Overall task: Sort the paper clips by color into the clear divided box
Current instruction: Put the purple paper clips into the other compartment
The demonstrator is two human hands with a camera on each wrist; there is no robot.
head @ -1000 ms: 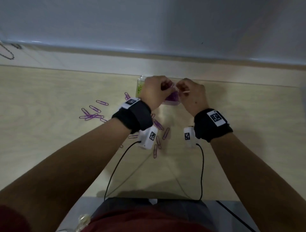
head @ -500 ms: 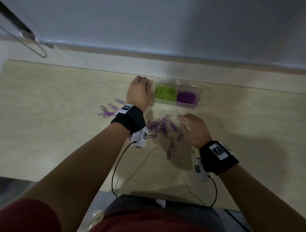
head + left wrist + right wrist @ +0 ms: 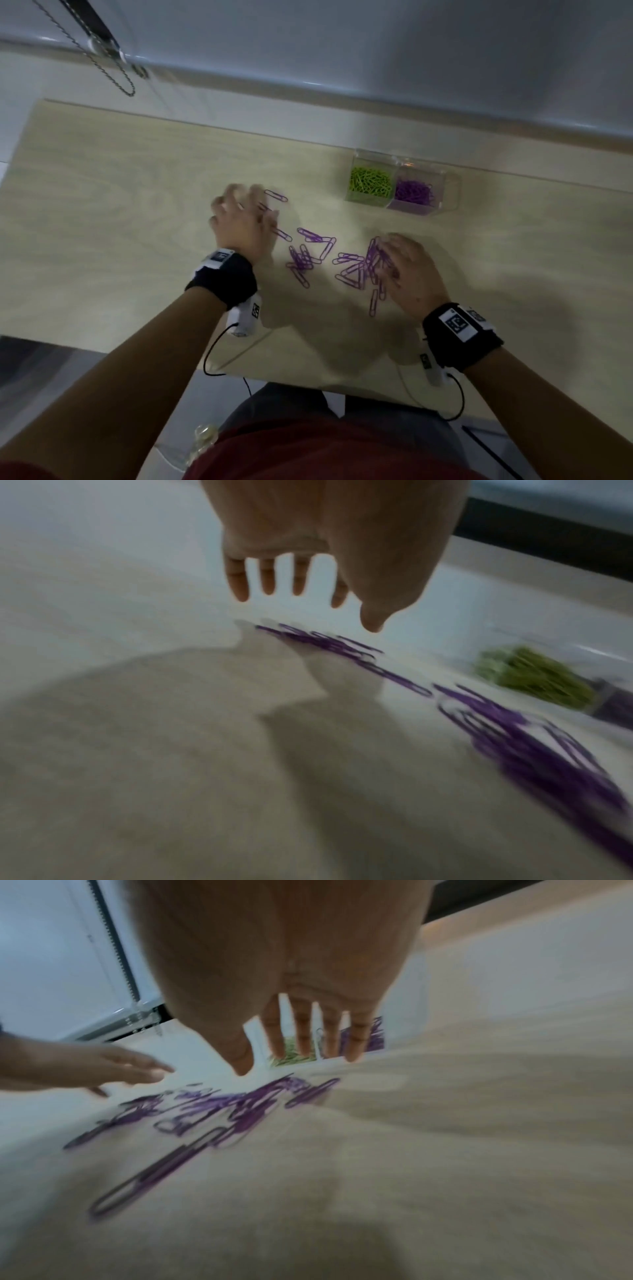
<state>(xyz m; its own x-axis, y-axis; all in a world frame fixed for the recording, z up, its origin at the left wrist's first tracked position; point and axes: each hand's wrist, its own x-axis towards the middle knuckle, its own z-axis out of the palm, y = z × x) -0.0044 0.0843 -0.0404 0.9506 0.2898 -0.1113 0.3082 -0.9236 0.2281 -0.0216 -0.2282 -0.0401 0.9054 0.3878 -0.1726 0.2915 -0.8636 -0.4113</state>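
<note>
The clear divided box point(image 3: 452, 192) stands at the far right of the table, with green clips point(image 3: 370, 181) in its left cell and purple clips point(image 3: 413, 192) in its right cell. Several loose purple paper clips point(image 3: 308, 260) lie spread on the wood between my hands. My left hand point(image 3: 245, 219) hovers with fingers spread over the left end of the scatter; in the left wrist view its fingers point(image 3: 267, 577) are straight and hold nothing. My right hand point(image 3: 404, 263) lies flat with straight fingers point(image 3: 303, 1031) over the right end of the pile.
The table's point(image 3: 102, 205) far edge meets a white ledge and wall. A beaded blind chain point(image 3: 113, 68) hangs at the back left. Black cables point(image 3: 212, 356) trail from both wrist cameras over the near table edge. Bare wood spreads to the left.
Both hands left the box, where they met a second ago, and came down flat on the loose purple clips. The left hand moved away from the box's left side.
</note>
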